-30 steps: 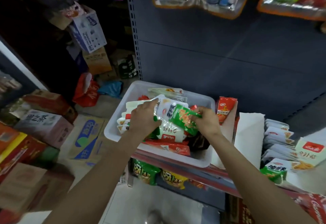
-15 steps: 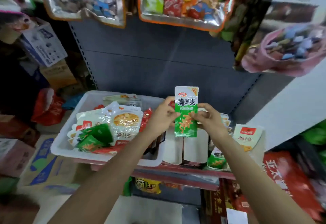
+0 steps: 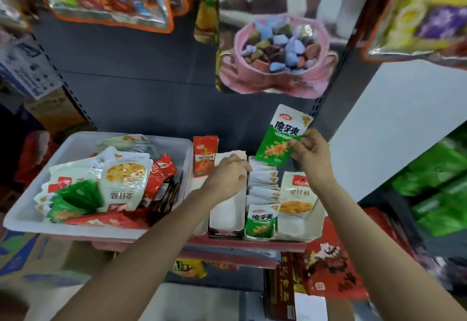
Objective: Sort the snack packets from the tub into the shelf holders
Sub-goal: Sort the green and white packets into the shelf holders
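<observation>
Green packet pinched in my right hand above the holders, left hand resting loosely curled on the divider, so I'll slot it upright behind its matching green row.

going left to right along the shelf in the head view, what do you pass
white tub of mixed packets → red packet standing upright → left hand on the empty holder → green packet in the right hand
</observation>
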### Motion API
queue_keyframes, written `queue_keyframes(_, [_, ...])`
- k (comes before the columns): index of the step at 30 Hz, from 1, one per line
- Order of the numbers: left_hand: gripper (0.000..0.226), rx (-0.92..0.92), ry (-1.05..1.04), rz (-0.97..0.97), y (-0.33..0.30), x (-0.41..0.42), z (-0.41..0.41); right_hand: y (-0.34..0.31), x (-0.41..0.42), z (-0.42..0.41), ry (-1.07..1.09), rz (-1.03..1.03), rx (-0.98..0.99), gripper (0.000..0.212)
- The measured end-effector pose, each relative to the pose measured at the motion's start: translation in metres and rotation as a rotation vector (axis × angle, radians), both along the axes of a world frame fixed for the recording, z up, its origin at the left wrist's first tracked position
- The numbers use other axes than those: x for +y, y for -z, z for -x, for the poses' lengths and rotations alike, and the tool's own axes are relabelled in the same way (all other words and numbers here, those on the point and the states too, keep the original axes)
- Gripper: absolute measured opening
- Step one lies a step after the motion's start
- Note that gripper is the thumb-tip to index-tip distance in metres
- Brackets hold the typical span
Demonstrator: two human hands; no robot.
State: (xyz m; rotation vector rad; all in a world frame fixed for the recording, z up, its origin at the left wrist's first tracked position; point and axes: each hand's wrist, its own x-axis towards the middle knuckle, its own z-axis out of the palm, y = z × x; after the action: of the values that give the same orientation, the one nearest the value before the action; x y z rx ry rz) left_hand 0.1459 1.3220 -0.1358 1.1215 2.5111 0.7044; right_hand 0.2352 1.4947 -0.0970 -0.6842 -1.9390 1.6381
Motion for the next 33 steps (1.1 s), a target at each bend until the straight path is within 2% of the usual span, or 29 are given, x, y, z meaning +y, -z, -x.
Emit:
queue_keyframes(3, [0.025,-0.07,-0.008,-0.071,0.003,0.0,-0.003,0.016,0.008,0.004,-0.114,-0.034,-0.063,0.013])
queue_keyframes(7, [0.018,-0.205,-0.053,-0.133,0.006,-0.001,-0.008,0.026,0.017,0.005,-0.281,-0.131,-0.263,0.011])
queue_keyframes(9, [0.016,-0.238,-0.075,-0.155,0.009,-0.002,-0.01,0.026,0.02,0.008,-0.332,-0.227,-0.374,0.017])
queue_keyframes(11, [0.015,-0.261,-0.102,-0.17,0.01,-0.002,-0.012,0.023,0.021,0.01,-0.375,-0.347,-0.464,0.014])
queue_keyframes(15, [0.016,-0.32,-0.135,-0.199,0.009,-0.001,-0.012,0.015,0.016,0.015,-0.338,-0.416,-0.282,0.008])
queue_keyframes(17, [0.017,-0.344,-0.146,-0.202,0.01,-0.002,-0.012,0.014,0.011,0.016,-0.325,-0.548,-0.252,0.004])
queue_keyframes(20, [0.019,-0.369,-0.165,-0.215,0.011,-0.003,-0.013,0.021,0.01,0.017,-0.362,-0.752,-0.41,0.015])
queue_keyframes(22, [0.019,-0.368,-0.155,-0.215,0.012,-0.004,-0.013,0.025,0.009,0.016,-0.42,-0.812,-0.559,0.02])
queue_keyframes(25, [0.017,-0.358,-0.146,-0.211,0.01,-0.005,-0.016,0.026,0.003,0.014,-0.398,-0.838,-0.612,0.019])
queue_keyframes(28, [0.017,-0.296,-0.22,-0.271,0.0,-0.011,-0.018,0.023,-0.013,0.01,-0.331,-0.843,-0.467,0.015])
queue_keyframes(33, [0.017,-0.072,-0.417,-0.39,-0.02,-0.057,-0.016,0.016,-0.066,0.018,-0.383,-0.537,-0.292,0.017])
